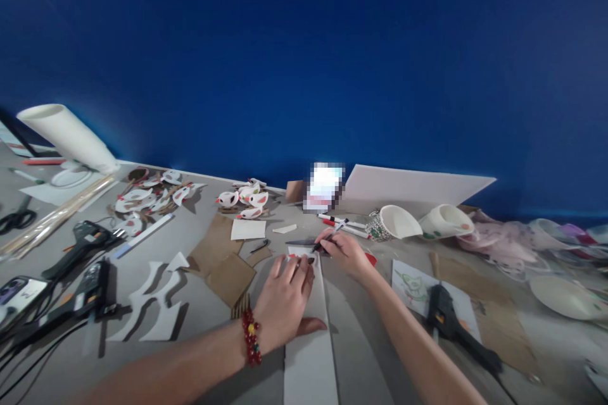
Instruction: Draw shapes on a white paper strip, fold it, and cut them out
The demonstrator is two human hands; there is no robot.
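A long white strip of paper or card (310, 370) runs away from me on the grey table. My left hand (287, 304), with a red bead bracelet (251, 336) on its wrist, lies flat on it, fingers stretched out and thumb apart. At the strip's far end my right hand (349, 254) is closed around a dark pen (319, 245), whose tip points at the strip near my left fingertips. Small red bits show by those fingertips, too partly covered to make out. A red piece (371, 259) lies beside my right wrist.
Glue guns (90, 237) lie on the left, another glue gun (449, 316) on the right. White cut-outs (159, 304), brown cardboard (231, 280), paper birds (251, 197), markers (346, 226) and paper cups (399, 223) surround the strip. A blurred-out lit screen (323, 186) stands by the blue wall.
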